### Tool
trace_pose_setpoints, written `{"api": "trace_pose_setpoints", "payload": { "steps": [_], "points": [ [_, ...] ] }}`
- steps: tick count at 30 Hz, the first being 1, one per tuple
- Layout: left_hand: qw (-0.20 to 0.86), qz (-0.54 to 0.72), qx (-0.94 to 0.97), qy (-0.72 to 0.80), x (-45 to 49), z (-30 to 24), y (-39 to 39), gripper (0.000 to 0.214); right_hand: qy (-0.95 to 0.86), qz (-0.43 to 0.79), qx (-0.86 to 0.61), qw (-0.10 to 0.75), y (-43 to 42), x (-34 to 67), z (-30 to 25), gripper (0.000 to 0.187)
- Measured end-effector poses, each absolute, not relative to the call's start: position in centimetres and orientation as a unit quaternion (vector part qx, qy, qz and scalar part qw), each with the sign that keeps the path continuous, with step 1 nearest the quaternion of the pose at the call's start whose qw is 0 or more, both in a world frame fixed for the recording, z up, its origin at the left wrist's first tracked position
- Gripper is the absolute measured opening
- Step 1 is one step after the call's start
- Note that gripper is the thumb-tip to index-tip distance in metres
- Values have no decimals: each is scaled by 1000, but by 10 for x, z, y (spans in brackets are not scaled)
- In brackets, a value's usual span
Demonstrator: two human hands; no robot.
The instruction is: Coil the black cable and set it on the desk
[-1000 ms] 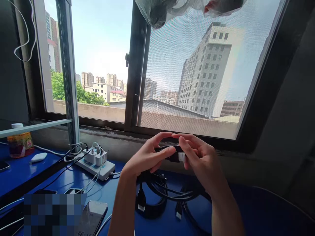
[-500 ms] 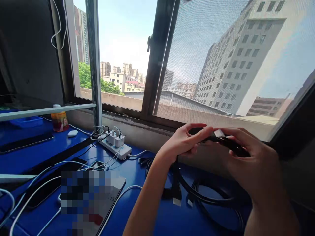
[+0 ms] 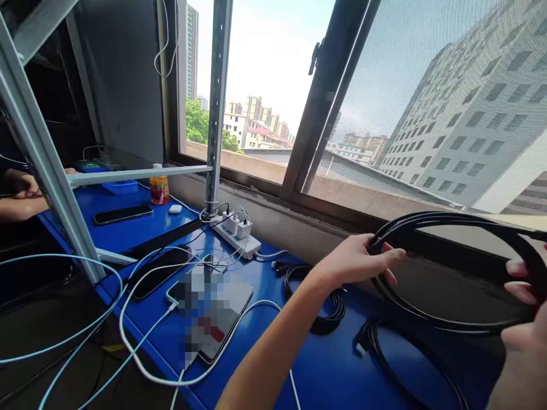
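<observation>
A looped black cable is stretched between my hands above the blue table. My left hand is closed around the left side of the loop, thumb pointing right. At the right edge of the view, my right hand grips the opposite side of the loop; part of it is cut off by the frame. Below the loop lies another black cable coil with a connector at its left end. A further coiled black cable rests partly behind my left forearm.
Phones, including a black phone, lie on the blue table. A white power strip with chargers stands by the window wall. White cables trail over the front edge. A metal rack post rises at left, with another person's arm beyond.
My hands have moved apart, and the cable loop now spans between them; before, they were close together at a cable end. The view has turned left, bringing another person's arm in.
</observation>
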State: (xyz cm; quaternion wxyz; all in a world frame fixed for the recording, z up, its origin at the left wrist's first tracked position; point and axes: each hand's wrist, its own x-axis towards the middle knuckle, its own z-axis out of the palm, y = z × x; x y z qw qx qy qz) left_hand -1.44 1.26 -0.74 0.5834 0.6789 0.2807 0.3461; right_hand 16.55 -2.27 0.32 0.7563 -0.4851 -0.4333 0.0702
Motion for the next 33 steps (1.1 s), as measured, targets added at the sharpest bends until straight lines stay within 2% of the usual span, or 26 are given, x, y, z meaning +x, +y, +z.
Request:
{"api": "trace_pose_setpoints", "payload": {
  "steps": [2,5,7,9,12,16,21,25,33],
  "points": [
    [565,346,670,336,-15,-18,19,18,-337,49,-528,778,-18,148,4,35],
    [552,358,631,411,-17,-36,28,23,-354,72,-552,752,-7,126,-1,50],
    [535,372,597,467,-22,-46,33,26,-400,83,-580,704,3,123,-10,54],
    [505,390,577,510,-29,-55,37,25,-467,99,-619,624,13,127,-21,49],
    [438,421,549,574,-43,-72,43,14,-541,121,-652,517,28,134,-40,34],
    [354,420,539,639,-57,-94,49,40,-585,157,-694,389,47,131,-71,23],
    [304,360,579,665,-52,-112,46,30,-575,174,-757,255,64,130,-106,18],
    [266,332,602,675,-45,-119,48,27,-576,166,-768,227,70,138,-123,22],
    [201,303,627,689,-49,-118,50,34,-595,163,-736,280,74,138,-149,31]
  ]
}}
